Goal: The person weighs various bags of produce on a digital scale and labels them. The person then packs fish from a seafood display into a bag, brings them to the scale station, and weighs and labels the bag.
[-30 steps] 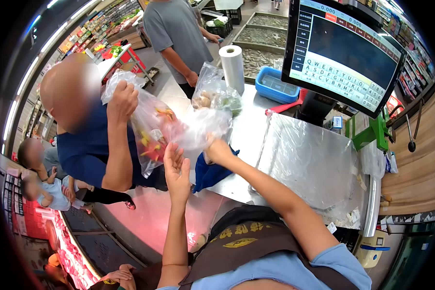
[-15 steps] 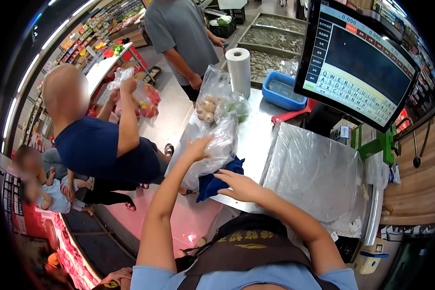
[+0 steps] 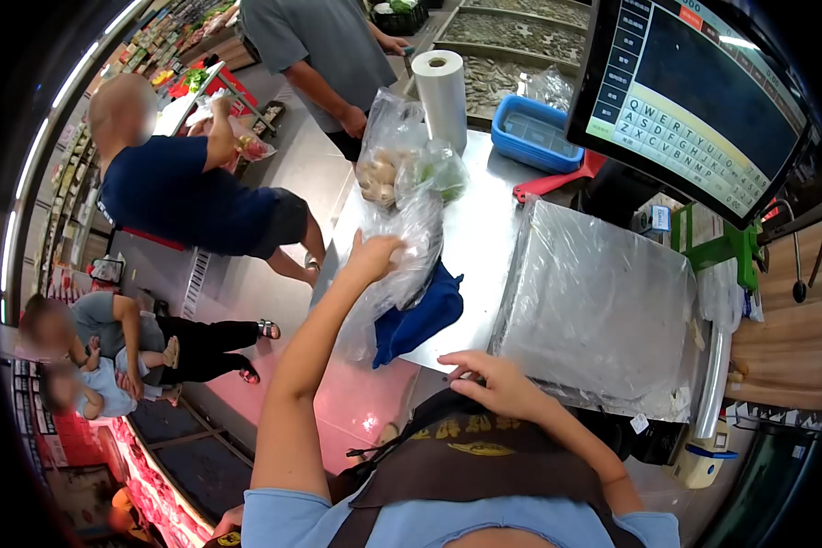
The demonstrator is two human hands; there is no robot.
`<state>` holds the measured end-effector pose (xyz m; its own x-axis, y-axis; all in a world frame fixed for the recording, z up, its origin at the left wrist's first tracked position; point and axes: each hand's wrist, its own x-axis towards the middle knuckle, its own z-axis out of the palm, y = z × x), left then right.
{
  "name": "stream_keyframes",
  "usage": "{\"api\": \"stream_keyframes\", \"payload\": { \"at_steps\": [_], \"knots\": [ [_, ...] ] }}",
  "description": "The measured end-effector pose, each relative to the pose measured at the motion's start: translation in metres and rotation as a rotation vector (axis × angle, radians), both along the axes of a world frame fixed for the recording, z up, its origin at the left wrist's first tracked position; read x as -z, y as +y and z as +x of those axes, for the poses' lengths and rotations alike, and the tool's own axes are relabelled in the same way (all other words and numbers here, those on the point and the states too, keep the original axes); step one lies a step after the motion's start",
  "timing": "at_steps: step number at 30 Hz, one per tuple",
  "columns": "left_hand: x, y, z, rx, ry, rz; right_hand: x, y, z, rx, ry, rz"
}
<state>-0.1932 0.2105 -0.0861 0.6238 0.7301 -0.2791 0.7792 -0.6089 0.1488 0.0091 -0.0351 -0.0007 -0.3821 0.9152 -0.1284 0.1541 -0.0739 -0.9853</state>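
Note:
My left hand (image 3: pixel 374 258) lies on a crumpled clear plastic bag (image 3: pixel 411 228) at the left edge of the metal counter, thumb and fingers apart. Just beyond it stand a clear bag of round brownish produce, perhaps mushrooms or potatoes (image 3: pixel 377 178), and a bag with something green (image 3: pixel 447 178). Beside the plastic, a dark blue cloth (image 3: pixel 420 315) hangs partly over the counter's edge. My right hand (image 3: pixel 489 382) hovers in front of my apron, near the counter's front edge, with loosely bent, separated fingers and nothing in it.
A plastic-covered scale plate (image 3: pixel 603 310) lies to the right, below a touchscreen (image 3: pixel 694 100). Behind are a plastic-bag roll (image 3: pixel 441 100) and blue baskets (image 3: pixel 534 137). A person in grey (image 3: pixel 320 46) stands across; another in navy (image 3: pixel 187 196) is at left.
My right hand has drawn back from the blue cloth toward my apron. My left hand stays on the plastic. The person in navy has shifted away with a bag. The view has tilted slightly.

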Motion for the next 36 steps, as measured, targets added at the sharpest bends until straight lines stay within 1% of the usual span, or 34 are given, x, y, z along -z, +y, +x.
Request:
{"api": "stream_keyframes", "payload": {
  "at_steps": [1,2,4,5,7,9,10,11,13,14,15,16,17,19,21,22,23,24,25,26,27,28,29,30,31,32,33,34,35,36],
  "knots": [
    [0.005,0.008,-0.009,-0.027,0.173,-0.132,-0.001,-0.001,-0.001,-0.003,0.001,0.009],
    [0.008,0.018,-0.017,-0.028,0.174,-0.123,-0.001,-0.001,-0.002,-0.017,-0.018,0.004],
    [0.009,0.047,-0.029,-0.031,-0.017,-0.408,0.003,-0.005,0.000,-0.031,-0.044,-0.019],
    [0.010,0.069,-0.034,-0.022,-0.183,-0.411,0.003,-0.007,0.003,-0.026,-0.045,-0.010],
    [-0.009,0.094,-0.028,-0.215,-0.416,-0.192,-0.001,-0.012,0.009,0.010,-0.070,-0.109],
    [-0.022,0.114,-0.010,-0.270,-0.576,0.210,0.002,-0.020,0.013,0.091,-0.021,-0.141],
    [-0.019,0.129,-0.003,-0.338,-0.551,0.243,0.004,-0.025,0.014,0.110,-0.042,-0.126],
    [-0.012,0.149,0.008,-0.357,-0.587,0.318,0.005,-0.028,0.017,0.143,-0.072,-0.094],
    [-0.022,0.163,0.033,-0.357,-0.642,0.357,-0.001,-0.034,0.021,0.183,-0.131,-0.106],
    [-0.012,0.179,0.044,-0.373,-0.649,0.392,0.003,-0.038,0.021,0.204,-0.142,-0.110],
    [0.006,0.190,0.052,-0.310,-0.776,0.471,0.006,-0.041,0.021,0.218,-0.153,-0.122],
    [-0.007,0.177,0.064,-0.539,-0.638,0.172,0.001,-0.044,0.022,0.252,-0.141,-0.132],
    [-0.012,0.167,0.075,-0.584,-0.451,0.244,-0.004,-0.048,0.022,0.279,-0.121,-0.149],
    [0.037,0.187,0.063,-0.356,-0.645,0.212,-0.001,-0.056,0.028,0.339,-0.147,-0.129],
    [0.019,0.168,0.067,-0.517,-0.660,0.167,-0.005,-0.067,0.034,0.368,-0.097,-0.171],
    [0.011,0.163,0.061,-0.481,-0.677,0.188,-0.005,-0.072,0.037,0.413,-0.059,-0.147],
    [0.007,0.165,0.053,-0.451,-0.694,0.213,-0.006,-0.077,0.043,0.446,-0.085,-0.149],
    [0.015,0.177,0.036,-0.388,-0.907,0.248,-0.003,-0.080,0.051,0.475,-0.084,-0.153],
    [0.011,0.180,0.030,-0.325,-1.118,0.280,-0.005,-0.082,0.058,0.499,-0.082,-0.158],
    [0.008,0.181,0.024,-0.340,-1.199,0.256,-0.015,-0.084,0.068,0.531,-0.104,-0.156],
    [-0.011,0.172,0.018,-0.357,-1.279,0.235,-0.011,-0.087,0.079,0.578,-0.089,-0.096],
    [-0.026,0.172,0.013,-0.426,-1.285,0.209,-0.010,-0.088,0.092,0.618,-0.053,-0.046],
    [-0.040,0.172,0.007,-0.336,-1.284,0.244,-0.008,-0.088,0.107,0.675,-0.083,-0.014],
    [-0.049,0.179,-0.001,-0.356,-1.286,0.253,-0.018,-0.088,0.123,0.702,-0.096,0.027],
    [-0.057,0.181,-0.007,-0.376,-1.289,0.261,-0.024,-0.088,0.139,0.790,-0.031,0.149],
    [-0.077,0.168,-0.006,-0.320,-1.321,0.263,-0.034,-0.087,0.156,0.875,0.035,0.271],
    [-0.097,0.152,-0.005,-0.265,-1.351,0.264,-0.057,-0.089,0.176,0.922,0.006,0.362],
    [-0.099,0.160,-0.016,-0.245,-1.316,0.331,-0.076,-0.088,0.192,1.075,0.120,0.364],
    [-0.124,0.137,-0.013,-0.246,-1.308,0.278,-0.093,-0.089,0.213,1.132,0.136,0.432],
    [-0.143,0.117,-0.008,-0.220,-1.316,0.326,-0.108,-0.090,0.233,1.190,0.154,0.500]
  ]
}}
